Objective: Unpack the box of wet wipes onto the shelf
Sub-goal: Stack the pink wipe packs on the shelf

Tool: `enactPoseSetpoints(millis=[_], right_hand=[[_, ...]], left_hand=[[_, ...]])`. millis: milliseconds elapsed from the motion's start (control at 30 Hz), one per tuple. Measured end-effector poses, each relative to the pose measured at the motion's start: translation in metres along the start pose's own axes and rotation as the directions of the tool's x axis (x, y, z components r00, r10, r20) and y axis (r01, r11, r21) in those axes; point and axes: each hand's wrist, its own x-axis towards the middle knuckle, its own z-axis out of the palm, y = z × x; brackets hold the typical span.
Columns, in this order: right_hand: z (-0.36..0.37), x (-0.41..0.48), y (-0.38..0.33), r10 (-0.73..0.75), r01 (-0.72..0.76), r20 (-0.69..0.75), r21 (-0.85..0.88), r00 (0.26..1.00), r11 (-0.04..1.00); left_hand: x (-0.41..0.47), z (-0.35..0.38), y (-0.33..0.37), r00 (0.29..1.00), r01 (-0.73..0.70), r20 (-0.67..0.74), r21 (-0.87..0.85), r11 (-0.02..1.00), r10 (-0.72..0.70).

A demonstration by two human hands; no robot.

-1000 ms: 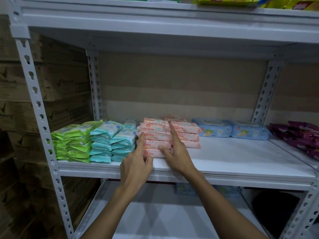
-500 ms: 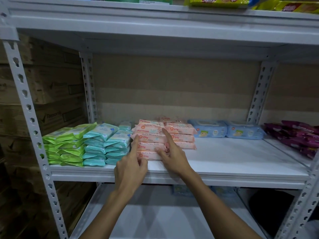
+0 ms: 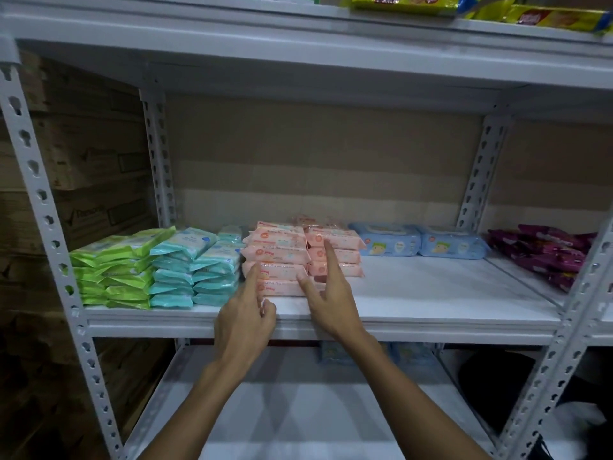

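The left hand (image 3: pixel 243 318) and right hand (image 3: pixel 331 300), apart and gripping nothing, touch the pink wipe stack (image 3: pixel 278 250) with straight forefingers; squaring it likely wants gentle, even pushes.

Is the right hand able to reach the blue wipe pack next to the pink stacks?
Probably yes: the right hand is at the pink stacks, and only bare shelf lies before the blue pack.

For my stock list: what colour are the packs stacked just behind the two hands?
The packs are pale pink; head view.
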Motion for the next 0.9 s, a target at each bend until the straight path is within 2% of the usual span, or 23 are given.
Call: enactPoseSetpoints(millis=[67, 167, 300, 433, 600, 633, 700, 800, 900], right_hand=[[-0.004, -0.014, 0.001, -0.004, 0.002, -0.02, -0.123, 1.0, 0.992], [-0.011, -0.037, 0.005, -0.038, 0.035, -0.003, -0.353, 0.999, 0.935], [-0.018, -0.063, 0.017, -0.153, 0.155, 0.048, -0.52, 0.987, 0.84], [-0.014, -0.077, 0.032, -0.236, 0.239, 0.086, -0.605, 0.968, 0.76], [-0.009, -0.118, 0.048, -0.221, 0.239, 0.1, -0.554, 0.97, 0.798], [-0.008, -0.133, 0.059, -0.184, 0.228, 0.135, -0.525, 0.974, 0.82], [-0.007, -0.167, 0.085, -0.008, 0.135, 0.252, -0.492, 0.968, 0.86], [-0.007, -0.218, 0.133, 0.283, -0.013, 0.364, -0.594, 0.888, 0.804], [-0.01, -0.251, 0.164, 0.373, -0.047, 0.387, -0.638, 0.843, 0.769]], left_hand=[[-0.009, 0.008, -0.003, 0.996, -0.085, 0.032, 0.009, 0.996, 0.085], [-0.023, 0.015, -0.005, 0.978, -0.209, 0.028, 0.12, 0.971, 0.207], [-0.041, 0.018, -0.008, 0.961, -0.276, 0.054, 0.204, 0.939, 0.27], [-0.061, 0.021, -0.016, 0.953, -0.3, 0.11, 0.189, 0.935, 0.283], [-0.085, 0.025, -0.022, 0.942, -0.311, 0.187, 0.178, 0.934, 0.278], [-0.095, 0.03, -0.026, 0.934, -0.317, 0.227, 0.171, 0.933, 0.276], [-0.121, 0.041, -0.035, 0.881, -0.36, 0.388, 0.179, 0.915, 0.271], [-0.162, 0.067, -0.06, 0.709, -0.512, 0.659, 0.237, 0.826, 0.251], [-0.196, 0.088, -0.077, 0.608, -0.553, 0.773, 0.252, 0.794, 0.178]])
